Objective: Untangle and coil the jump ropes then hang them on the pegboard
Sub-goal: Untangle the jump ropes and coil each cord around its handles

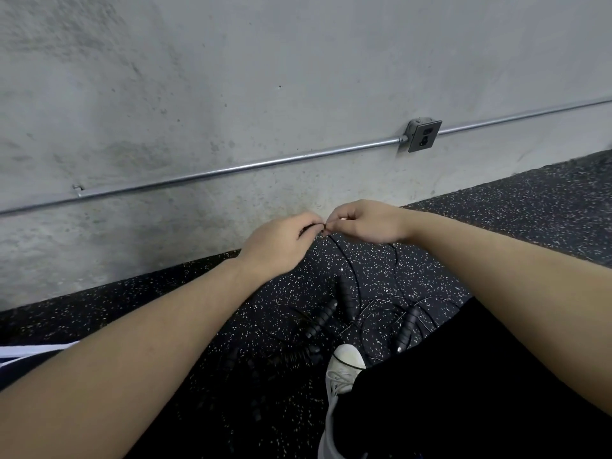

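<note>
A tangle of thin black jump ropes [356, 279] hangs from my hands down to the speckled floor. Several ribbed black handles [323, 318] lie in the pile below, one more handle [408, 327] to the right. My left hand [281, 245] and my right hand [364, 221] meet fingertip to fingertip in front of the wall, both pinching the same black cord where the strands cross. The pegboard is not in view.
A grey concrete wall [231, 77] stands close ahead, with a metal conduit [231, 169] and an outlet box [424, 135]. My white shoe [342, 369] and black trouser leg are beside the rope pile on the black rubber floor [530, 207].
</note>
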Demonstrator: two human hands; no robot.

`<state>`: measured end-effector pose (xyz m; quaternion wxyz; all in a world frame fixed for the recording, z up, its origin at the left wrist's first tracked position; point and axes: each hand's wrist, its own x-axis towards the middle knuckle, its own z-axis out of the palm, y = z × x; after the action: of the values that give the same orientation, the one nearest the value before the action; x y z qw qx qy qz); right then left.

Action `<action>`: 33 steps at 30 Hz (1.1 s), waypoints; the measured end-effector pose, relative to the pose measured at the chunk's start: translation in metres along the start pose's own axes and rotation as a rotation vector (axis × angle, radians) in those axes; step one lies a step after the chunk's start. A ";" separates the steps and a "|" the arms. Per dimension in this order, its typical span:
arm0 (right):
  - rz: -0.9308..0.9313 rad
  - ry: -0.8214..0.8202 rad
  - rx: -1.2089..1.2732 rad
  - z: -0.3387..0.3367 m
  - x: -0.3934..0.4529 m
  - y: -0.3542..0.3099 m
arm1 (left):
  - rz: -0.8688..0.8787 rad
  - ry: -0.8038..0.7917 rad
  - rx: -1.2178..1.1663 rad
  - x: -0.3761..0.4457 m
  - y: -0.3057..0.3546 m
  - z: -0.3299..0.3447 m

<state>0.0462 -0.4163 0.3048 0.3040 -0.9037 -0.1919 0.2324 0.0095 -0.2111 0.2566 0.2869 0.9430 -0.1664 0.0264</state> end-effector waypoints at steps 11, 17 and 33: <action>0.213 -0.332 -0.024 0.000 0.000 0.024 | -0.507 0.256 -0.436 0.008 -0.037 -0.021; 0.149 -0.143 0.120 -0.005 0.000 0.023 | -0.565 0.069 -0.325 -0.001 -0.053 -0.019; 0.022 -0.139 0.082 -0.002 -0.005 0.001 | -0.068 -0.016 -0.072 -0.004 -0.006 0.002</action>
<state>0.0436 -0.4204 0.3065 0.3239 -0.8743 -0.1931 0.3057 0.0078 -0.2067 0.2514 0.3199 0.9374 -0.1372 0.0029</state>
